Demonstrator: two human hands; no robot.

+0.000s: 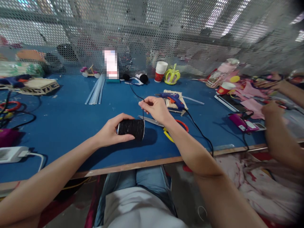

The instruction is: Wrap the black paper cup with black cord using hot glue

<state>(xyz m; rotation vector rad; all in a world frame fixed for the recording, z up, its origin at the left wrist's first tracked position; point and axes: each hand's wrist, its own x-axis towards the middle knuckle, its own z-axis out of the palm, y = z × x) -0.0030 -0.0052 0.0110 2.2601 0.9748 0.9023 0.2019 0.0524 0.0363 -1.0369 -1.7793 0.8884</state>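
My left hand (113, 130) grips a paper cup (130, 129) wound all round with black cord, tipped on its side above the table. Between the fingertips of my right hand (155, 107) a black cord (143, 112) is pinched, stretched up from the cup's right end. From there the cord (134, 91) trails away to the back of the table. Under my right wrist lie scissors (150, 120) with red and yellow handles, partly covered by the arm. A blue glue gun (173, 98) rests on a craft-stick panel (182, 103) just beyond that hand.
Clear glue sticks (96, 91), stacked paper cups (160, 71) and a yellow-green crown-shaped basket (172, 76) stand toward the perforated metal screen (142, 34). A white power strip (13, 154) is at left. Another person's hand (274, 107) works among pink pieces at right.
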